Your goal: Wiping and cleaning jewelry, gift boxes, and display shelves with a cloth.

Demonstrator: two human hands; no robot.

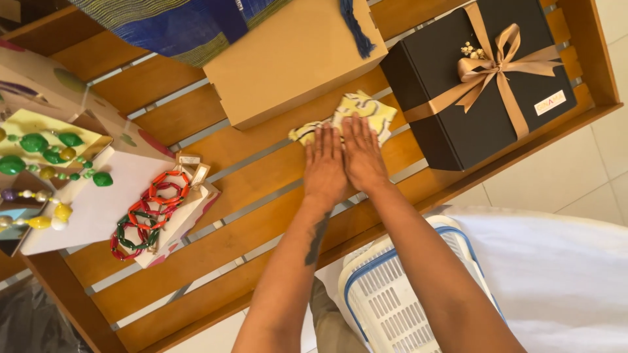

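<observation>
Both hands flat, fingers together, palms down. Left hand (325, 163) and right hand (362, 155) lie side by side, touching, pressing a small yellow patterned cloth (358, 110); neither grips anything. Cloth lies mid-bench on the slatted wooden bench (261, 222), between the plain tan cardboard box (294, 59) and the matte black gift box (484, 91) with its satin ribbon.

Risk: the thin, soft cloth could snag or sag into a slat gap, or slide on the smooth varnished wood under the press.

Toward the left end, glossy bead necklaces (147, 212) on white card. A white plastic lattice basket (392, 301) sits below the near edge.
</observation>
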